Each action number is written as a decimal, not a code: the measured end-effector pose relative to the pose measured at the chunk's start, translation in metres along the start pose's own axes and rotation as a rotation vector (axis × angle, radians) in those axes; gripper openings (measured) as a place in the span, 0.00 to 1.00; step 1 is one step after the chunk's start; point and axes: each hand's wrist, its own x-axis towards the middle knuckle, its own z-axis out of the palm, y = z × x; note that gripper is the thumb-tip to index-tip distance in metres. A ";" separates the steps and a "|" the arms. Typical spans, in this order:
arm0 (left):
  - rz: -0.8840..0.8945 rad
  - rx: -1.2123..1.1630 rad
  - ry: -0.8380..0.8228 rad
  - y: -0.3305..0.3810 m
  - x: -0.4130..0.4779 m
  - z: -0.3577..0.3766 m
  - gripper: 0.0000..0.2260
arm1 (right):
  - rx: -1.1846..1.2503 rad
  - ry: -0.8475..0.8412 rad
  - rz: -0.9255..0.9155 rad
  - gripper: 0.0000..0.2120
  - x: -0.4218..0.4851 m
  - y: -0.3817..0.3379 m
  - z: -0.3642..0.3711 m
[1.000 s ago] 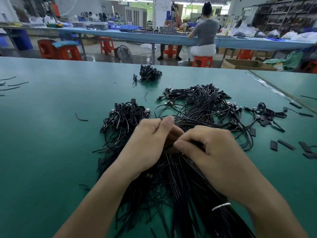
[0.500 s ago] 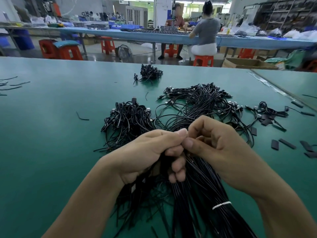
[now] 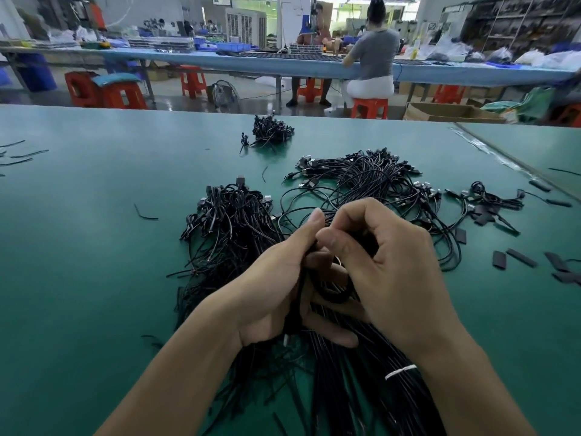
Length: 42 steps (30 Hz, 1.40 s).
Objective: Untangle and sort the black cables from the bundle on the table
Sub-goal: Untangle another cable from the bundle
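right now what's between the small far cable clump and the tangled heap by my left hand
In the head view, mostly bare green table, with one short black wire scrap lying on it.

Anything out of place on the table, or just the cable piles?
Minor only. A short cable offcut lies alone left of the piles, flat black strips are scattered at the right, and loose wires sit at the far left edge. Nothing looks damaged. Left hand and right hand grip the near bundle.
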 end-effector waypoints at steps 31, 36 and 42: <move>0.346 0.260 0.465 -0.001 0.009 -0.021 0.22 | -0.333 -0.253 0.472 0.02 -0.012 0.053 0.011; 0.496 0.537 0.367 -0.009 0.013 -0.009 0.21 | 0.154 0.242 0.439 0.04 0.001 0.033 0.003; 0.606 0.716 0.311 -0.009 0.009 0.006 0.26 | 0.274 0.135 0.324 0.13 0.002 0.013 0.007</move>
